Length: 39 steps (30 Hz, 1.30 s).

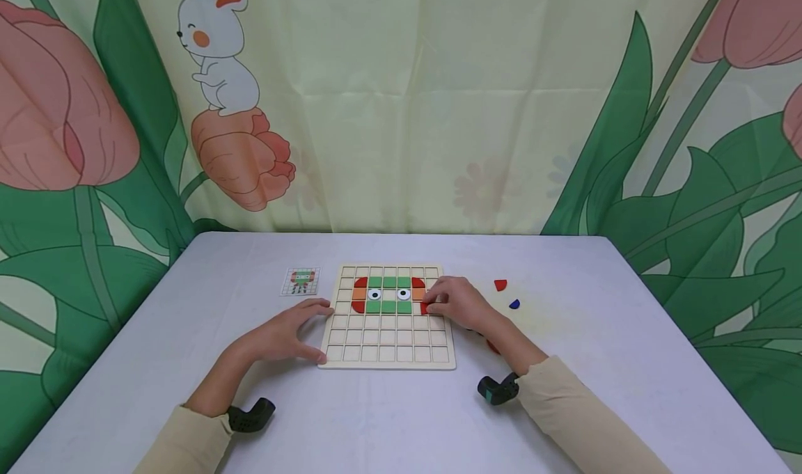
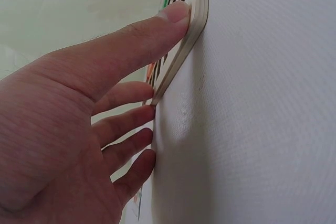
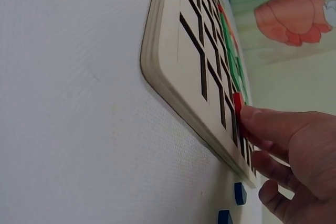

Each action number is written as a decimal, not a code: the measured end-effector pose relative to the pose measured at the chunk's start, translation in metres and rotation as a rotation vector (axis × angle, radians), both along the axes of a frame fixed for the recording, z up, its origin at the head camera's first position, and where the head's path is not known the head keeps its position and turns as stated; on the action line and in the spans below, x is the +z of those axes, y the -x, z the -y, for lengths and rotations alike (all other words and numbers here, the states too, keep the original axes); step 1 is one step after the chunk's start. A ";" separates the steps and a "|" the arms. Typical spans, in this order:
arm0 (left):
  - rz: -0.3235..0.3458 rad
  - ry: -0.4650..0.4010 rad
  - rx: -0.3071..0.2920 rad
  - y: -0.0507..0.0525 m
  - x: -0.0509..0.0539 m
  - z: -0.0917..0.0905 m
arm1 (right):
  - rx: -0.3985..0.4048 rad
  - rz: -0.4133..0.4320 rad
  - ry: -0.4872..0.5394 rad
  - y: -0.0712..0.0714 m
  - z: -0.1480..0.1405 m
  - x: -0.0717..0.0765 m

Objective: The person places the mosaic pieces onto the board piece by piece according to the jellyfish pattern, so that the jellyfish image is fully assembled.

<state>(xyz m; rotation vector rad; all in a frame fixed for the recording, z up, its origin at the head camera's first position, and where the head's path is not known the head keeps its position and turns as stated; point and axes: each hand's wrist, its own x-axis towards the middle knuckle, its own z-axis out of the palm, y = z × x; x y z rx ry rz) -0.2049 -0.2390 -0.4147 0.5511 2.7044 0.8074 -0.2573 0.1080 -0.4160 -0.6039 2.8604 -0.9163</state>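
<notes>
A wooden grid board (image 1: pixel 385 365) lies on the table, its upper half holding green, orange and red pieces. Two eye pieces (image 1: pixel 374 294) sit among the green squares (image 1: pixel 389 307). My right hand (image 1: pixel 460 303) pinches a red piece (image 3: pixel 238 104) between thumb and fingers, at the right end of the lower coloured row. The far side of that piece is hidden by the fingers. With fingers spread, my left hand (image 1: pixel 282 333) rests along the board's left edge. In the left wrist view its thumb (image 2: pixel 176 13) lies on the board's rim.
Left of the board lies a small pattern card (image 1: pixel 301 281) with a coloured figure. On the right are a loose red piece (image 1: pixel 500 285) and a blue piece (image 1: pixel 514 304). Another red piece (image 1: pixel 493 347) shows partly beside the right forearm. Blue pieces (image 3: pixel 240 193) lie near the board's edge.
</notes>
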 end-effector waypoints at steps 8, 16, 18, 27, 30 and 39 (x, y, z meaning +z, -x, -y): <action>0.001 -0.005 -0.007 -0.001 0.001 0.000 | 0.009 0.002 -0.012 0.003 0.012 0.001; 0.006 -0.007 -0.004 -0.002 0.002 0.001 | -0.002 0.012 -0.015 0.003 0.017 -0.001; 0.007 -0.008 -0.004 -0.002 0.001 0.000 | 0.001 0.015 0.005 0.002 0.015 -0.001; -0.002 0.006 -0.005 -0.001 0.000 0.000 | -0.031 0.016 0.060 -0.002 0.004 0.001; -0.003 0.007 -0.006 0.000 0.000 -0.001 | -0.029 -0.011 0.053 -0.004 -0.002 0.002; -0.009 -0.002 -0.018 -0.002 0.002 0.000 | -0.080 -0.040 0.018 -0.006 -0.022 0.000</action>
